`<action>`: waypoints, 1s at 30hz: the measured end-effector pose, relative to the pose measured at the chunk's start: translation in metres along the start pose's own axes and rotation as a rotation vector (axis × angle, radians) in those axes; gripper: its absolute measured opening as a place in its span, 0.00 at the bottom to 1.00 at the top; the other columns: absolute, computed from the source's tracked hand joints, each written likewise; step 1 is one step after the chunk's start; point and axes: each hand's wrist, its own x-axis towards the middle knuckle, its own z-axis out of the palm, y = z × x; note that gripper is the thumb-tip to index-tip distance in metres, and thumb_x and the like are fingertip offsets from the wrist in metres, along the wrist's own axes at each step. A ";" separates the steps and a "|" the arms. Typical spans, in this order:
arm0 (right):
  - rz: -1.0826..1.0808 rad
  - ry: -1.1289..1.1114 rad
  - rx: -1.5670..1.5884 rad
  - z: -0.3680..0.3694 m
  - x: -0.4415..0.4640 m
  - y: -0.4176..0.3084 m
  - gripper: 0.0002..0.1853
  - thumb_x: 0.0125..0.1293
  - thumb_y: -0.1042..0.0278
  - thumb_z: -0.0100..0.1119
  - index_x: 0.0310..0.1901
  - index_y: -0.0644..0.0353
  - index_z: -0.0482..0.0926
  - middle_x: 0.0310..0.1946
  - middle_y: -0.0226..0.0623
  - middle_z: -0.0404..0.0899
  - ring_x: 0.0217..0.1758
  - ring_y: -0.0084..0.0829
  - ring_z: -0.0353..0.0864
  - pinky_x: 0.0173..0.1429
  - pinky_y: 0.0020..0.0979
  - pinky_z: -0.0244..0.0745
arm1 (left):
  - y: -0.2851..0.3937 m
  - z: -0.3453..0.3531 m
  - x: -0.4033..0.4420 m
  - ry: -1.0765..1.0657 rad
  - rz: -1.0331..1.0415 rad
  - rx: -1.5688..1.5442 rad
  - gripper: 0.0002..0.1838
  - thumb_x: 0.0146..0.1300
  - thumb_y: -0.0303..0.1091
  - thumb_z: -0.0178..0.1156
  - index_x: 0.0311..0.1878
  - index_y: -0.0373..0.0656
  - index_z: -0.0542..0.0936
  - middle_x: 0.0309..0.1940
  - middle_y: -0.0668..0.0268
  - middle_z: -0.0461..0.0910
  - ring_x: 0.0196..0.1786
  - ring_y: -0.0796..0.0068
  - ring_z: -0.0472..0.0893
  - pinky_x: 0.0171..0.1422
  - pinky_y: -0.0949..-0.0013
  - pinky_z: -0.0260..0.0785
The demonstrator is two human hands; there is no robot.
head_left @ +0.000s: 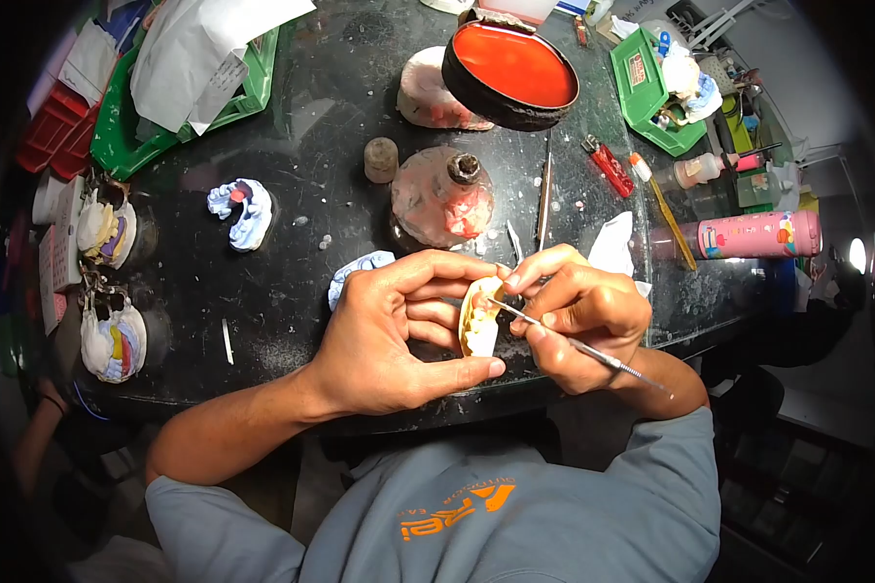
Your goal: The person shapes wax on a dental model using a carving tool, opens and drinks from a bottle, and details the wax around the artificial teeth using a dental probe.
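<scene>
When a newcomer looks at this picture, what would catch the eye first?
Probably the dark dish with bright red filling, near the picture's top. Next, at the centre, the yellowish tooth model in the left hand and the metal tool in the right hand. The pink bottle at the right may follow.

2 bare hands (374,325) (593,311) (wearer's) + 1 forearm (37,437) of another person. 1 ylw dental cast (479,332); 2 loose blue-wht casts (253,219) (353,274), 1 of them part. hidden; 2 casts w/ metal articulators (109,238) (113,345). Plaster pcs (685,83), R side: jumbled, can't get exact no. 1 knurled dental hand instr. (603,359), 2 more slim tools (545,199) (513,241). 1 tin of red wax (510,66), 1 glass spirit lamp (428,199), 1 lamp cap (381,160). 1 red lighter (610,169), 1 ylw-handled brush (669,216), 1 pink tumbler (758,235). 2 green bins (115,148) (644,109), min. 1 red bin (53,126). 1 thin wht stick (227,342).
</scene>
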 end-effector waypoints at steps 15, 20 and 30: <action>0.045 0.035 0.083 0.002 -0.003 -0.001 0.11 0.57 0.89 0.64 0.29 0.63 0.73 0.27 0.44 0.84 0.47 0.48 0.88 0.54 0.47 0.84 | -0.001 -0.001 0.000 -0.011 0.008 -0.029 0.36 0.53 0.17 0.79 0.65 0.30 0.73 0.55 0.53 0.84 0.54 0.73 0.87 0.56 0.73 0.85; 0.100 0.126 0.135 0.003 -0.002 -0.001 0.10 0.60 0.88 0.65 0.35 0.64 0.75 0.29 0.43 0.85 0.46 0.44 0.86 0.56 0.45 0.81 | 0.001 0.000 0.000 -0.006 -0.020 -0.053 0.36 0.53 0.16 0.78 0.65 0.30 0.73 0.54 0.53 0.84 0.53 0.74 0.87 0.55 0.73 0.85; 0.173 0.145 0.028 0.003 0.024 -0.003 0.18 0.66 0.84 0.67 0.58 0.69 0.82 0.52 0.50 0.84 0.57 0.37 0.83 0.62 0.36 0.79 | 0.005 0.002 -0.002 0.045 -0.041 -0.026 0.36 0.53 0.18 0.79 0.64 0.31 0.73 0.52 0.57 0.83 0.50 0.75 0.87 0.51 0.74 0.85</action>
